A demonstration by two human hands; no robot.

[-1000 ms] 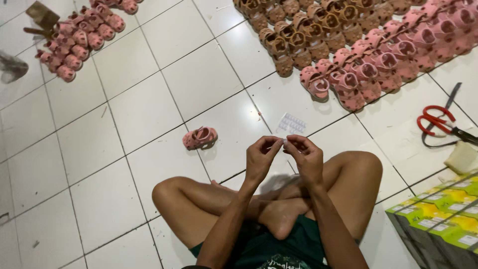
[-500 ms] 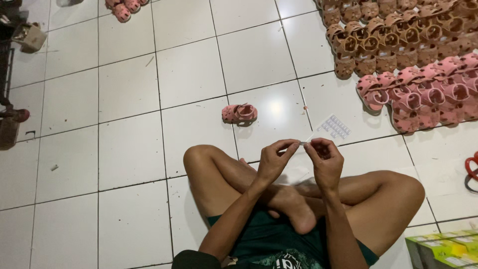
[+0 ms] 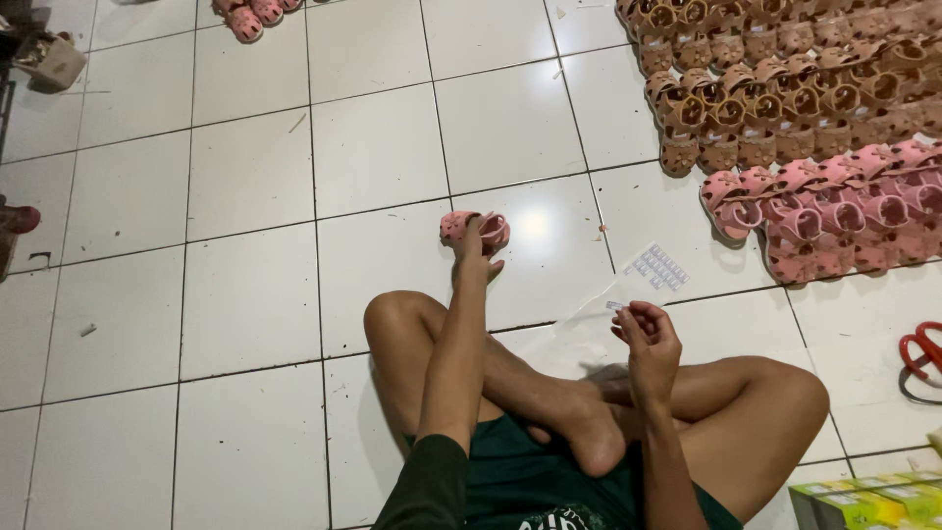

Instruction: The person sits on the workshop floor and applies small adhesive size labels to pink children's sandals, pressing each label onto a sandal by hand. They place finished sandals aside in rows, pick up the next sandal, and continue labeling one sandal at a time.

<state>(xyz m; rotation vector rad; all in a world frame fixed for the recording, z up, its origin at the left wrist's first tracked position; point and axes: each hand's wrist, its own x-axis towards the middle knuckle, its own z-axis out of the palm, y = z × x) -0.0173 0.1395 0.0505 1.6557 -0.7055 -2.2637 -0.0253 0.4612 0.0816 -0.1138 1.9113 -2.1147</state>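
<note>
Left hand (image 3: 475, 245) has left the right and now closes on the lone pink sandal (image 3: 475, 230); right hand (image 3: 643, 337) pinches a small sticker (image 3: 615, 305) near that sandal, not yet applied.

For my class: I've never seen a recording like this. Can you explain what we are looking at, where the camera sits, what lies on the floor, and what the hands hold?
There is no machine here. The camera is worn on a person's head and looks down at their crossed legs and two bare hands. They sit on a white tiled floor. The left hand reaches forward and touches a pair of small pink sandals. The right hand pinches a tiny pale piece, too small to identify. Beside it lies a sheet of small stickers. To the right are rows of brown sandals and pink sandals. Red scissors show at the right edge, and green boxes at the bottom right.
</note>
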